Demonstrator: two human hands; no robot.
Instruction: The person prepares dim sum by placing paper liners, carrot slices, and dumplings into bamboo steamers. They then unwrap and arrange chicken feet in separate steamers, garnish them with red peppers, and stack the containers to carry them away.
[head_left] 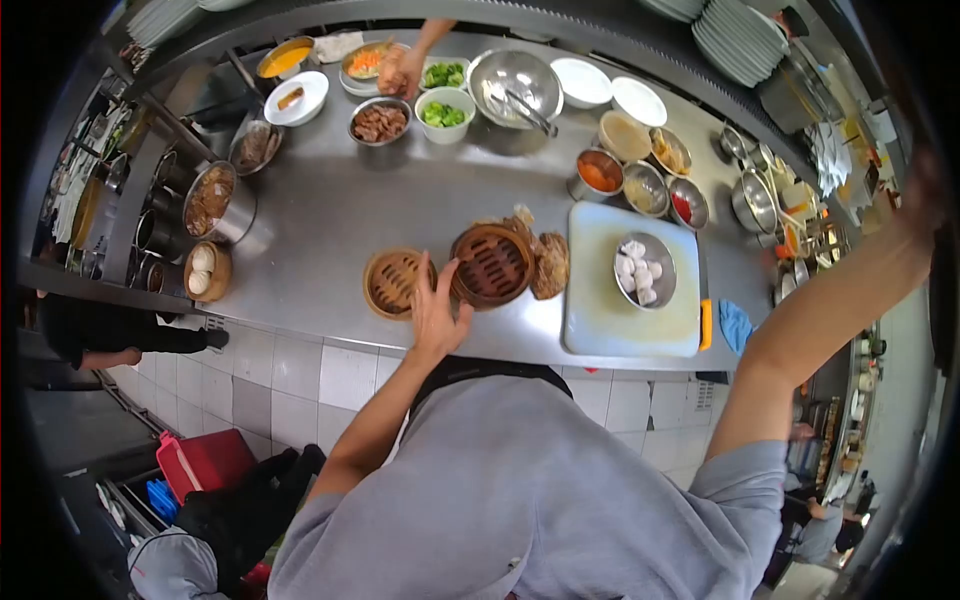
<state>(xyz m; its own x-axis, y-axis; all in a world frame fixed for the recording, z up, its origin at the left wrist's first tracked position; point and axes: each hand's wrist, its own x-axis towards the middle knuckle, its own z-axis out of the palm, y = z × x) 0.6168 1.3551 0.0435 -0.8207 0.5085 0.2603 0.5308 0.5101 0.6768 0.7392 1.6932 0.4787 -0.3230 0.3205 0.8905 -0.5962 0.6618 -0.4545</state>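
Pale bamboo steamer basket (390, 284) just left of my left fingertips.
It's round, with no long axis; my left hand (435, 320), unclenched and fingers spread, is at its right rim. My raised right hand (922, 190) is well apart, its grip unreadable. Right of the left fingers sits the dark steamer basket (492, 266).

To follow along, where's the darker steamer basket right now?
In the head view, the darker basket sits just right of the left hand, between the lighter basket and the cutting board.
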